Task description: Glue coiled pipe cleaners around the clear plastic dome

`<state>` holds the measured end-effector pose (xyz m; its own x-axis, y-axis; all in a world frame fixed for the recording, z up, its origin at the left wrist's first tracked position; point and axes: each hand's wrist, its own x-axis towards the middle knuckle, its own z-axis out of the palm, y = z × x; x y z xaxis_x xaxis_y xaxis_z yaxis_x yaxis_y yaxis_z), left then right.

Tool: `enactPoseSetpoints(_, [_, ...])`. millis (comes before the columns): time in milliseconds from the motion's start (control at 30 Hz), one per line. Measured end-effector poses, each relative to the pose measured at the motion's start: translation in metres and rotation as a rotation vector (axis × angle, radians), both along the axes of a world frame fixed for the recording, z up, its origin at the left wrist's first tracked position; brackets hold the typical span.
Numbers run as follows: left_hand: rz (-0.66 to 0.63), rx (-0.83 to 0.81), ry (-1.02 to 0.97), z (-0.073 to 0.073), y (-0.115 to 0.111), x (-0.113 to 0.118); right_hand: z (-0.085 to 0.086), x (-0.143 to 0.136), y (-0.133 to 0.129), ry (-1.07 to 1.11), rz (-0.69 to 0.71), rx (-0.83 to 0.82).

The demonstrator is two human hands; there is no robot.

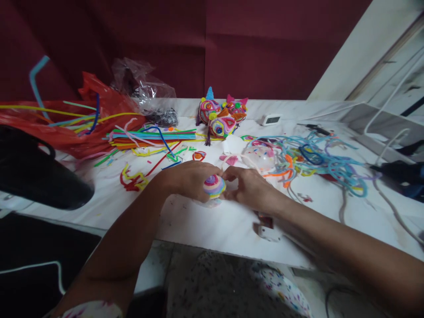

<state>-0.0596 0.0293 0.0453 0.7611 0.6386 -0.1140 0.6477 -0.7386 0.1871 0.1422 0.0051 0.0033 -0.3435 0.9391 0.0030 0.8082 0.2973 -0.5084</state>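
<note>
Above the white table, my left hand (194, 179) is closed around a small ball (214, 185) coiled with pink, purple, blue and yellow pipe cleaner. Its lower part looks clear and uncovered. My right hand (248, 187) is pinched at the ball's right side, its fingertips against the edge. A pale pink pipe cleaner (243, 157) loops up from between the two hands and passes behind the right fingers; its exact grip point is hidden. Just beyond the hands lie a pink fuzzy piece (231, 160) and a small red-edged eye shape (199, 156).
Finished colourful ball figures (221, 115) stand at the back beside a small white digital display (270, 119). Bundled pipe cleaners (155, 136) and a red plastic bag (109, 104) lie left, near a black jug-like object (36, 172). Tangled blue pipe cleaners (327, 159) and cables lie right.
</note>
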Motion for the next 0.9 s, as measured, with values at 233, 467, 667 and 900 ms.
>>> enactPoseSetpoints(233, [0.008,-0.001,-0.008,-0.001,0.002,-0.002,0.009,0.002,0.010,-0.031,0.070,-0.031])
enactPoseSetpoints(467, [0.043,-0.022,0.027,0.002,0.001,-0.001,0.014,0.006,0.022,-0.073,0.137,-0.031])
enactPoseSetpoints(667, [0.042,-0.002,0.010,-0.002,0.002,-0.002,0.011,0.007,0.040,-0.153,0.202,0.002])
enactPoseSetpoints(900, [0.016,-0.018,0.004,0.001,0.003,-0.001,0.011,0.009,0.051,-0.179,0.314,0.043])
